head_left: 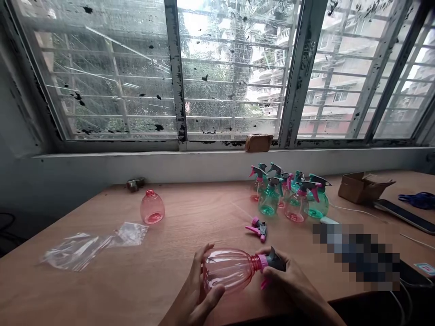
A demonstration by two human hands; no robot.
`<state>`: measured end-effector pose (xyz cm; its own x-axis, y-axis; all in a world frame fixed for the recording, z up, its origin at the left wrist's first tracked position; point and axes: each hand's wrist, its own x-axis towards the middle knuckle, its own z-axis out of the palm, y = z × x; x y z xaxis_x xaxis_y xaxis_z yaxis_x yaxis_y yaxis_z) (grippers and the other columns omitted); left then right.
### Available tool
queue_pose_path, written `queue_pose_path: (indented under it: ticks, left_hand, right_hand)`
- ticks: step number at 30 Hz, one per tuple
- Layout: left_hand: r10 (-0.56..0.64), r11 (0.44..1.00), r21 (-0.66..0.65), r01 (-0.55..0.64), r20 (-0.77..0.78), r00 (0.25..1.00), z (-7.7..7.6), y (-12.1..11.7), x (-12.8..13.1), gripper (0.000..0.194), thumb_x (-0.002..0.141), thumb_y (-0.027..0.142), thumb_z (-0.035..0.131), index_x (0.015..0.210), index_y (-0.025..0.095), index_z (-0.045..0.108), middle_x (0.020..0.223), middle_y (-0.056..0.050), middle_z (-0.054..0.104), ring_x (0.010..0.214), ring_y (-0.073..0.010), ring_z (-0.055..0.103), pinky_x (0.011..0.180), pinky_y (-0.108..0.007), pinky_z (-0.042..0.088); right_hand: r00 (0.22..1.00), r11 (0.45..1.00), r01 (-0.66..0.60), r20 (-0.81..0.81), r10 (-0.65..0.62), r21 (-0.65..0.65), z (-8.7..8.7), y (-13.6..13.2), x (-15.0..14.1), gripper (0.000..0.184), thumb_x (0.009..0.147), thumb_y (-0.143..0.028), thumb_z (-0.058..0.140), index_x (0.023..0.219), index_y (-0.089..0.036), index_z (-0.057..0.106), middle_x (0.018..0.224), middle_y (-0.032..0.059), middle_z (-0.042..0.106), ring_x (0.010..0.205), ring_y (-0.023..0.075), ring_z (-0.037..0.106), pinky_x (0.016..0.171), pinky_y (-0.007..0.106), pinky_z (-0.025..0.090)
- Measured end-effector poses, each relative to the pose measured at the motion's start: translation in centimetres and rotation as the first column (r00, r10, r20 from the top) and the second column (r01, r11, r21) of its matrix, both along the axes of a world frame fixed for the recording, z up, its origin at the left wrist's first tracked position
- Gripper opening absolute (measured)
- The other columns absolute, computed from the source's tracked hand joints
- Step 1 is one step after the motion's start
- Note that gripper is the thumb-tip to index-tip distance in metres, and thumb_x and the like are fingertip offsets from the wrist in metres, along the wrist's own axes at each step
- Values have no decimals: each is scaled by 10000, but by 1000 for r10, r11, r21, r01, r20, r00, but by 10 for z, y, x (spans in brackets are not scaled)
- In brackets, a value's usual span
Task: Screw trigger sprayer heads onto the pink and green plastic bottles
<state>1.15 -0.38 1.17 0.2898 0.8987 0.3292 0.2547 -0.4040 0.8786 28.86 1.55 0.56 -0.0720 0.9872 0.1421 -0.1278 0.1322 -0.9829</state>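
Note:
A clear pink spray bottle (229, 269) lies sideways above the front part of the table. Its rounded base is cupped by my left hand (200, 287), thumb on the near side and fingers behind. At the neck, my right hand (285, 274) grips the black and pink trigger spray head (272, 260), whose pink collar meets the bottle's threaded neck. Whether the collar is fully screwed down I cannot tell. Beyond my hands, a loose spray head (259, 229) rests on the wood. Farther left stands a pink bottle (152, 208) with an open neck.
Several pink and green spray bottles (268, 201) with heads stand grouped at the back right. Crumpled clear plastic bags (81, 249) lie left on the table (149, 290). Rightward are an open cardboard box (360, 188), a dark flat device (408, 215), blue cable (419, 199) and a blurred patch.

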Motion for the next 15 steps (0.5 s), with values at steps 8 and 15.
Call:
queue_pose_path:
  ticks: [8, 15]
  left_hand:
    - [-28, 996, -85, 34, 73, 997, 8, 1, 2, 712, 920, 590, 570, 1508, 304, 287, 1598, -120, 400, 1463, -352, 389, 1168, -508, 395]
    - [39, 999, 0, -40, -93, 995, 15, 0, 3, 698, 949, 499, 584, 1547, 307, 280, 1677, -95, 247, 1542, -334, 202, 1244, -601, 157]
  right_hand:
    - [997, 997, -75, 2, 75, -27, 1, -2, -10, 424, 689, -500, 883, 919, -184, 720, 627, -1, 732, 529, 187, 662, 512, 246, 513]
    - [999, 999, 24, 30, -23, -29, -4, -4, -10, 401, 648, -389, 937, 932, -166, 763, 654, -11, 728, 500, 162, 658, 500, 246, 554]
